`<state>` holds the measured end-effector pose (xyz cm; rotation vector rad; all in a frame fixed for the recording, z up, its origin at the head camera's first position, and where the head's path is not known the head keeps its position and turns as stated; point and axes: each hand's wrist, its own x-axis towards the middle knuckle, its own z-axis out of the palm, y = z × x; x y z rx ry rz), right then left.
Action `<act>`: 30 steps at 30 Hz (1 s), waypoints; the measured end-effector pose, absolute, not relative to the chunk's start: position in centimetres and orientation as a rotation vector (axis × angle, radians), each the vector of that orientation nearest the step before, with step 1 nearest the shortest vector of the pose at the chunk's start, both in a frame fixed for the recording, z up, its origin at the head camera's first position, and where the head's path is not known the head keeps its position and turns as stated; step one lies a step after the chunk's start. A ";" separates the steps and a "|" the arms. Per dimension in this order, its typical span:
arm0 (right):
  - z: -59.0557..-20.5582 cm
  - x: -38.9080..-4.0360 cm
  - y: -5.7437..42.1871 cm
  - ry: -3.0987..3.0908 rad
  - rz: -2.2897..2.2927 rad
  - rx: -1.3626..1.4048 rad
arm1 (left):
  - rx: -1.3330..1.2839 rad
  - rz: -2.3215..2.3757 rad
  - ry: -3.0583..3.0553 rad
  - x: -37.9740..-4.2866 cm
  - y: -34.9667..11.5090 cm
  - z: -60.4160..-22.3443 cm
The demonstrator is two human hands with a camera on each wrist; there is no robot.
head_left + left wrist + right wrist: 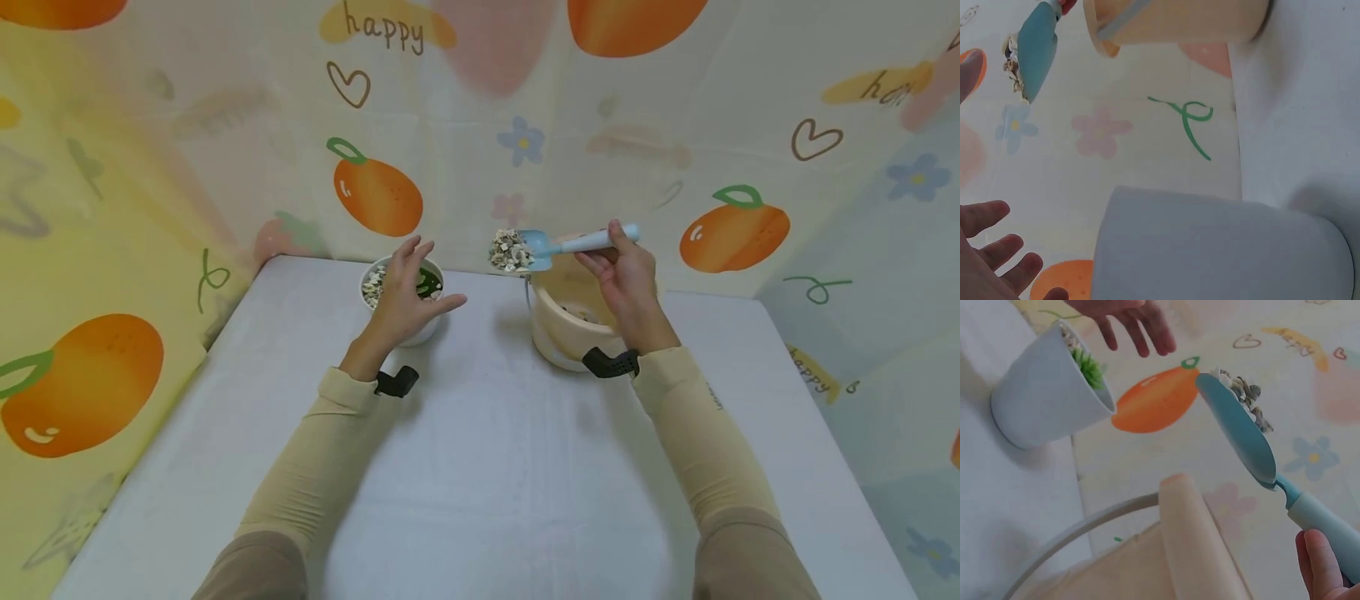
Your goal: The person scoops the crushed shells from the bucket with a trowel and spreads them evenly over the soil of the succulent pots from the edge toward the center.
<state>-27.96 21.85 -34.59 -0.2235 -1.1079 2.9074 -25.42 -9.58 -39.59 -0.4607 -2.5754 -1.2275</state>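
Note:
My right hand (630, 287) grips the pale handle of a small blue shovel (1241, 434) above a cream bucket (555, 333). A heap of shells and pebbles (510, 251) lies on the shovel's blade, which points left. My left hand (405, 296), fingers spread and holding nothing, hovers over a white pot (1047, 387) and hides part of it in the head view. Inside the pot are pale pebbles (372, 286) and a green plant (1088, 367). A few bits lie at the bottom of the bucket, whose grey handle (1097, 515) hangs at its side.
A white cloth (480, 467) covers the table. Behind it and at the sides hangs a sheet (465, 150) printed with oranges, flowers and hearts. Each wrist wears a black camera mount (397, 382). The pot and the bucket stand apart near the table's back edge.

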 end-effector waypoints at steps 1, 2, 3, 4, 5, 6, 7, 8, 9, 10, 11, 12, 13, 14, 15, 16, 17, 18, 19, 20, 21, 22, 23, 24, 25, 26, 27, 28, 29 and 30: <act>-34.5 -28.0 21.6 -1.112 2.906 -0.228 | -0.450 -1.226 -2.581 -25.5 -9.7 -39.6; -34.5 -28.1 21.4 -1.113 2.907 -0.231 | -0.440 -1.229 -2.586 -25.5 -9.9 -39.7; -34.4 -28.2 21.2 -1.120 2.902 -0.238 | -0.429 -1.234 -2.589 -25.6 -10.1 -39.7; -34.3 -28.3 21.0 -1.126 2.898 -0.254 | -0.418 -1.237 -2.589 -25.6 -10.3 -39.7; -34.2 -28.4 20.7 -1.125 2.895 -0.275 | -0.406 -1.243 -2.593 -25.7 -10.5 -39.7; -34.1 -28.5 20.6 -1.127 2.894 -0.294 | -0.395 -1.247 -2.592 -25.8 -10.7 -39.7; -34.1 -28.7 20.4 -1.130 2.892 -0.315 | -0.381 -1.251 -2.595 -25.8 -10.9 -39.6; -34.1 -28.8 20.2 -1.137 2.887 -0.329 | -0.374 -1.256 -2.592 -25.9 -11.1 -39.6; -34.0 -28.9 20.0 -1.151 2.877 -0.342 | -0.367 -1.266 -2.592 -25.9 -11.3 -39.6; -34.0 -29.0 19.8 -1.153 2.875 -0.351 | -0.361 -1.276 -2.595 -26.0 -11.5 -39.6; -34.0 -29.1 19.7 -1.160 2.870 -0.359 | -0.356 -1.293 -2.596 -26.0 -11.8 -39.6; -33.9 -29.1 19.5 -1.156 2.873 -0.364 | -0.348 -1.309 -2.596 -26.1 -12.0 -39.7; -33.9 -29.2 19.3 -1.161 2.865 -0.369 | -0.341 -1.335 -2.597 -26.1 -12.2 -39.7; -33.9 -29.2 19.2 -1.164 2.863 -0.366 | -0.340 -1.361 -2.595 -26.2 -12.5 -39.8; -33.9 -29.3 19.0 -1.166 2.860 -0.368 | -0.338 -1.386 -2.593 -26.2 -12.7 -39.8; -33.8 -29.4 18.8 -1.163 2.859 -0.371 | -0.336 -1.409 -2.588 -26.3 -12.9 -39.9; -33.8 -29.4 18.7 -1.158 2.858 -0.380 | -0.336 -1.429 -2.579 -26.3 -13.1 -39.9; -33.8 -29.5 18.5 -1.162 2.858 -0.387 | -0.334 -1.442 -2.572 -26.4 -13.3 -40.0; -33.8 -29.6 18.3 -1.177 2.850 -0.396 | -0.334 -1.452 -2.564 -26.4 -13.5 -40.1; -33.8 -29.7 18.1 -1.182 2.849 -0.408 | -0.332 -1.457 -2.557 -26.4 -13.6 -40.1; -33.8 -29.7 17.9 -1.185 2.845 -0.419 | -0.331 -1.460 -2.549 -26.4 -13.8 -40.2; -33.8 -29.8 17.7 -1.181 2.848 -0.430 | -0.326 -1.464 -2.543 -26.4 -14.0 -40.3; -33.9 -29.9 17.4 -1.182 2.850 -0.436 | -0.318 -1.465 -2.539 -26.5 -14.1 -40.3; -33.9 -29.9 17.2 -1.194 2.850 -0.437 | -0.309 -1.470 -2.535 -26.5 -14.3 -40.4; -33.9 -30.0 17.0 -1.180 2.858 -0.441 | -0.303 -1.475 -2.532 -26.5 -14.5 -40.4; -34.0 -30.1 16.8 -1.169 2.862 -0.442 | -0.294 -1.483 -2.529 -26.5 -14.6 -40.5; -34.0 -30.2 16.5 -1.163 2.863 -0.443 | -0.285 -1.483 -2.532 -26.6 -14.8 -40.5; -34.0 -30.2 16.3 -1.165 2.860 -0.446 | -0.272 -1.482 -2.538 -26.6 -15.0 -40.6; -34.1 -30.2 16.1 -1.172 2.860 -0.441 | -0.263 -1.477 -2.547 -26.7 -15.1 -40.6; -34.1 -30.3 15.9 -1.184 2.857 -0.437 | -0.258 -1.477 -2.552 -26.7 -15.3 -40.6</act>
